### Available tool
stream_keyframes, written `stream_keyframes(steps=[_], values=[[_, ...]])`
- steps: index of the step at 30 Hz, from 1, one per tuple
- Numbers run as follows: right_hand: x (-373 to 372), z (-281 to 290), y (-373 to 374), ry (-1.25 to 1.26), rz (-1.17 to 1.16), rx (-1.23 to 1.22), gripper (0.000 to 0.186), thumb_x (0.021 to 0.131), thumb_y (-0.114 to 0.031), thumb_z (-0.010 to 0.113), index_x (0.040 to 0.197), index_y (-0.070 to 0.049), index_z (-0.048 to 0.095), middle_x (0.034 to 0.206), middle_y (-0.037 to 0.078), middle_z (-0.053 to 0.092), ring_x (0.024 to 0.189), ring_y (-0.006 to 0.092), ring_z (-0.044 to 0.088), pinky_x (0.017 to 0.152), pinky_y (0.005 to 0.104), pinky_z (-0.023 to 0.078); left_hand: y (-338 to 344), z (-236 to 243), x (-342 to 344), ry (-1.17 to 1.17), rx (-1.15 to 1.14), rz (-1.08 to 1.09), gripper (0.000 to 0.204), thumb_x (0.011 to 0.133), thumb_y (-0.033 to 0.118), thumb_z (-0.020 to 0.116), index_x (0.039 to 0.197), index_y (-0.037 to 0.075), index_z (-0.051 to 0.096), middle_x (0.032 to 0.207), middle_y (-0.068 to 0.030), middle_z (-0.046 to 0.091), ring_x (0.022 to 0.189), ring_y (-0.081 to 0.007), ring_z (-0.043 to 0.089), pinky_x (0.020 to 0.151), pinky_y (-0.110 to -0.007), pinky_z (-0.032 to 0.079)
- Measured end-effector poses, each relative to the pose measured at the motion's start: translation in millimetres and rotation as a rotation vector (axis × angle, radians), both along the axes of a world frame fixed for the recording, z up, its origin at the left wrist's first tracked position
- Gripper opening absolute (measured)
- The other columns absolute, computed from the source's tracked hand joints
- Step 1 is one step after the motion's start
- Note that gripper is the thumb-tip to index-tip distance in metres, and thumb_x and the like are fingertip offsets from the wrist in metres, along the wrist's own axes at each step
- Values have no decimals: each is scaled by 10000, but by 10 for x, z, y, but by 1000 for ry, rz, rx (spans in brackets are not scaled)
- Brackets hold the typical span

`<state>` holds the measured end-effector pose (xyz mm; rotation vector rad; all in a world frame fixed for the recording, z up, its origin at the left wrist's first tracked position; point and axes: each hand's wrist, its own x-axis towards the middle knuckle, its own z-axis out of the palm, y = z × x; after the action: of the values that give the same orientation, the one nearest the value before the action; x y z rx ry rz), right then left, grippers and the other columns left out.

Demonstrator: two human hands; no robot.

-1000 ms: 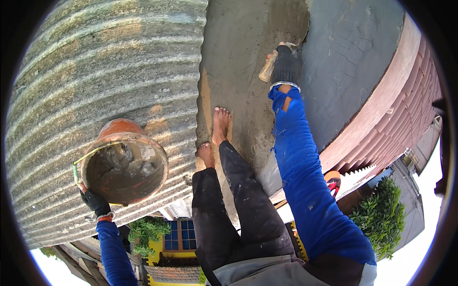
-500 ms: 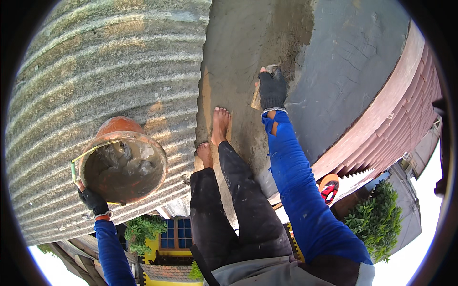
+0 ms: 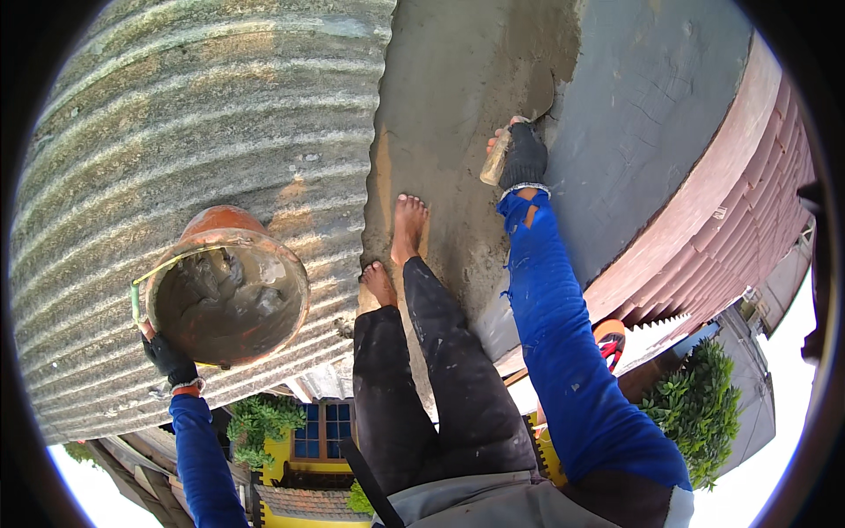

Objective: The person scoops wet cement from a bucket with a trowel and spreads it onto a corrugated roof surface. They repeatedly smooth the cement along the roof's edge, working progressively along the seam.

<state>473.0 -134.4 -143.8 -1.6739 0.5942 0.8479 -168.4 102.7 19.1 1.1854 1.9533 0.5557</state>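
Note:
My right hand (image 3: 525,154), in a dark fingerless glove, is closed round the wooden handle (image 3: 495,160) of a trowel (image 3: 540,108), whose blade lies on wet grey cement (image 3: 453,79) beside a smoother blue-grey strip (image 3: 642,123). At the left, my left hand (image 3: 165,356), similarly gloved, grips the side of an orange bucket (image 3: 224,217) by its yellow-green handle (image 3: 136,299). Grey wet mortar (image 3: 220,304) is in the bucket, which sits on a corrugated roof sheet (image 3: 194,114). My bare feet (image 3: 407,224) stand on the narrow cement surface along the sheet's wavy edge.
A pale pink edge (image 3: 695,220) with roof tiles runs along the right. An orange and red object (image 3: 610,337) lies low at the right, partly behind my arm. Below the roof are trees (image 3: 695,414) and a yellow building with a blue-paned window (image 3: 321,431).
My right hand with the trowel came down the cement toward me, then moved slightly up and to the right. It is lower than a second ago. My left hand and bucket shifted only slightly.

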Motion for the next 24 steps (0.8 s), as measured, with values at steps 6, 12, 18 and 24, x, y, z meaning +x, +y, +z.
stream_keyframes(steps=[6,12,18,24], values=[[-504,336,-119,-66,-1,-65,235,919,-293,653,1011,-83,599,864,120,664,622,250,643,544,385,547,-33,12,73,-5,6,-103,598,1042,521,383,1197,-11,610,1092,-123,667,960,-216,634,842,-350,511],[-1100,935,-503,-158,350,-265,257,886,-230,714,998,-41,580,811,67,611,617,183,622,556,310,525,-33,39,308,-188,-23,4,587,1038,510,419,1193,-18,621,1033,-100,683,931,-188,629,824,-323,503],[-1947,1943,-509,-549,1357,30,573,847,-199,727,1348,-47,496,1119,182,621,924,281,655,790,375,548,-65,108,515,-96,165,-170,503,1035,450,466,1044,-11,667,876,-55,649,814,-129,539,752,-296,451],[-2663,2318,163,-1021,1933,-64,493,771,-163,699,1250,-114,594,1098,185,650,987,375,644,864,481,513,-42,249,640,-68,126,-165,460,1035,399,485,1095,-20,665,846,-39,636,815,-135,546,752,-306,454]])
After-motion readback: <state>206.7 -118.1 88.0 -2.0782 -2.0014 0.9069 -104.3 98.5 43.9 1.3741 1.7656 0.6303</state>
